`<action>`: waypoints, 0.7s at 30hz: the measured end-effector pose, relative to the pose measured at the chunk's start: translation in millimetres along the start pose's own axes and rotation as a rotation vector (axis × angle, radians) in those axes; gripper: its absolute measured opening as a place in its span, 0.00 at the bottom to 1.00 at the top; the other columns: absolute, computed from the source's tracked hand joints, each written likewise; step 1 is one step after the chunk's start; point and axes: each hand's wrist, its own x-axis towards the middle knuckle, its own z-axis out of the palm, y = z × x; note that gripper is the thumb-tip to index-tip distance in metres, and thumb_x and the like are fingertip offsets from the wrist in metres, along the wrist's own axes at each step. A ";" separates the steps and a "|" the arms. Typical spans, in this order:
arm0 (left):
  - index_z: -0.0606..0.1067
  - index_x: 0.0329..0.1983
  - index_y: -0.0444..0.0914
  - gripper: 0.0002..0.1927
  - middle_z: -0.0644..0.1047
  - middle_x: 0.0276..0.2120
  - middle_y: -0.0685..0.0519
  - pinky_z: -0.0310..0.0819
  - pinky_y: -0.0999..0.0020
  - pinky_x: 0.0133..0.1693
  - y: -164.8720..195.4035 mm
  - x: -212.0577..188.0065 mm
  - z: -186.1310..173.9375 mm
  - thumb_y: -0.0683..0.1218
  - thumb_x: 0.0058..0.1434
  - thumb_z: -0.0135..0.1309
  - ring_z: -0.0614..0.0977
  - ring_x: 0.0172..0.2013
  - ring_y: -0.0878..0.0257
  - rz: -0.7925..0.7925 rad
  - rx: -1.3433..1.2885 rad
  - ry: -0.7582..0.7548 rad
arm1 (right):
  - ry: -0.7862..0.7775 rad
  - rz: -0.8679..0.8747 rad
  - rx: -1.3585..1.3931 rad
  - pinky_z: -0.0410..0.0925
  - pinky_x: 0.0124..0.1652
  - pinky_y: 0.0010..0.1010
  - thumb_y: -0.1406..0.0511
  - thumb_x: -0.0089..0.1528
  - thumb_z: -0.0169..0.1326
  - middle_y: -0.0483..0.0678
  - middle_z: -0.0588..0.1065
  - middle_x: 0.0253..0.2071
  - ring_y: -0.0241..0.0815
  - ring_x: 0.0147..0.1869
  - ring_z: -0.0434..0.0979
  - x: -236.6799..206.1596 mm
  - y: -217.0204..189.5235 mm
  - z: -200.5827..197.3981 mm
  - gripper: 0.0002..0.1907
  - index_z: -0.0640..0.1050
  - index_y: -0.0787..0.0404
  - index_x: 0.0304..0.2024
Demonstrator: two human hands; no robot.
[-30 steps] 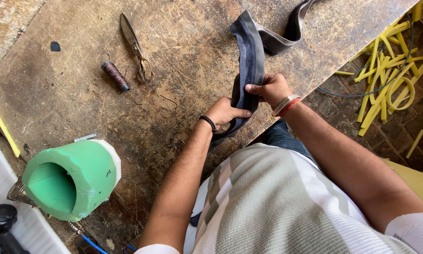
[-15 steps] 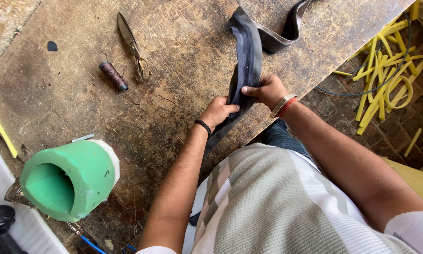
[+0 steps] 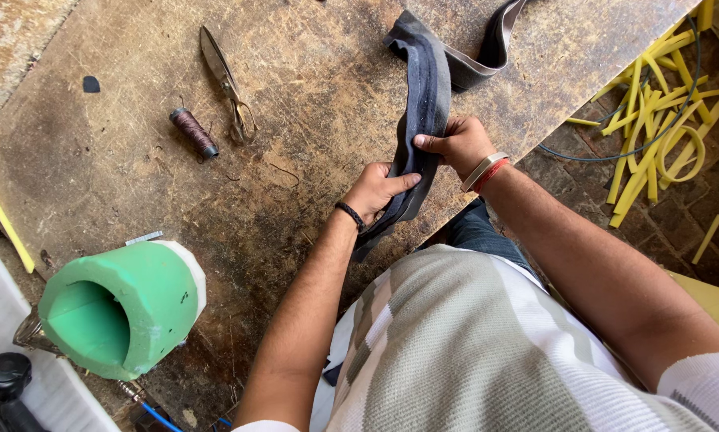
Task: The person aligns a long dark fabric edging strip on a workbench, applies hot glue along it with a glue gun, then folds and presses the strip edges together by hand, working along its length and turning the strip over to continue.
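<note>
- Left hand (image 3: pixel 378 190) grips the black rubber inner tube (image 3: pixel 425 96) low down; right hand (image 3: pixel 458 144) pinches it just above.
- Tube lies on the worktop (image 3: pixel 119 160) near its right edge.
- Scissors (image 3: pixel 225 80) and thread spool (image 3: pixel 193 132) lie far left.

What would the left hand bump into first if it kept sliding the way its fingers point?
The left hand points up-right, with its fingers already on the dark rubber strip. Going straight on, it would probably meet the right hand, which grips the same strip, though depth is hard to judge.

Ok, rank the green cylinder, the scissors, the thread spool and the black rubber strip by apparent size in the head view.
1. black rubber strip, longest, though the green cylinder sits nearer the camera, so unsure
2. green cylinder
3. scissors
4. thread spool
</note>
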 end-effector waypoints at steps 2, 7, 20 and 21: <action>0.78 0.42 0.27 0.16 0.83 0.30 0.43 0.83 0.65 0.27 5.4 -1.5 -2.5 0.46 0.61 0.64 0.85 0.25 0.60 -0.030 0.076 -0.003 | -0.008 -0.018 0.034 0.80 0.41 0.34 0.69 0.58 0.66 0.52 0.83 0.37 0.41 0.38 0.85 -0.9 1.7 0.9 0.10 0.83 0.66 0.41; 0.79 0.42 0.28 0.15 0.83 0.30 0.44 0.82 0.67 0.26 17.2 -5.8 -4.3 0.45 0.58 0.65 0.84 0.25 0.62 -0.031 0.221 0.024 | -0.037 -0.044 0.259 0.81 0.43 0.37 0.69 0.59 0.65 0.53 0.83 0.40 0.43 0.40 0.86 -8.8 7.0 8.0 0.11 0.82 0.66 0.43; 0.79 0.45 0.32 0.11 0.84 0.34 0.47 0.84 0.68 0.33 12.2 -8.1 -8.9 0.44 0.62 0.59 0.86 0.31 0.64 -0.057 0.290 0.067 | -0.010 0.014 0.045 0.80 0.44 0.37 0.69 0.57 0.68 0.53 0.83 0.41 0.43 0.41 0.85 -6.5 5.1 9.8 0.13 0.83 0.67 0.43; 0.79 0.45 0.32 0.11 0.84 0.35 0.47 0.85 0.68 0.35 8.9 -7.3 -9.5 0.43 0.63 0.59 0.87 0.32 0.64 -0.017 0.249 0.049 | -0.007 0.019 0.062 0.80 0.44 0.37 0.69 0.57 0.68 0.53 0.83 0.40 0.43 0.41 0.85 -6.3 5.1 10.7 0.13 0.83 0.66 0.43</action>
